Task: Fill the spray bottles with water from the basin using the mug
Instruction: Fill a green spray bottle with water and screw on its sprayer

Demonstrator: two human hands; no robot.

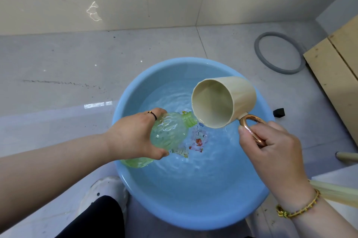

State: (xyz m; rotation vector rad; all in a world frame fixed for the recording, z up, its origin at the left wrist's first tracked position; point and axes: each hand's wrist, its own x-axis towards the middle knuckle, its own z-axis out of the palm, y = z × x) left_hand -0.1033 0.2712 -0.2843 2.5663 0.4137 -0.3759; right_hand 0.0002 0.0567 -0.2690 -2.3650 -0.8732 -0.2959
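Note:
A round blue basin (135, 90) of rippling water stands on the floor, with a colourful picture on its bottom. My left hand (133, 136) grips a green translucent bottle (170, 131) without a spray head, tilted over the basin with its threaded neck pointing up and right. My right hand (271, 146) holds a cream mug (222, 100) by its copper-coloured handle. The mug is tipped, its mouth facing me, and its lower lip sits right at the bottle's neck. A little water lies along the mug's lower inside edge.
A grey ring (260, 57) lies on the tiled floor at the far right, beside a wooden board (333, 75). A small black block (279, 112) sits right of the basin. My white shoe (102, 191) and dark trouser leg are at the basin's near left.

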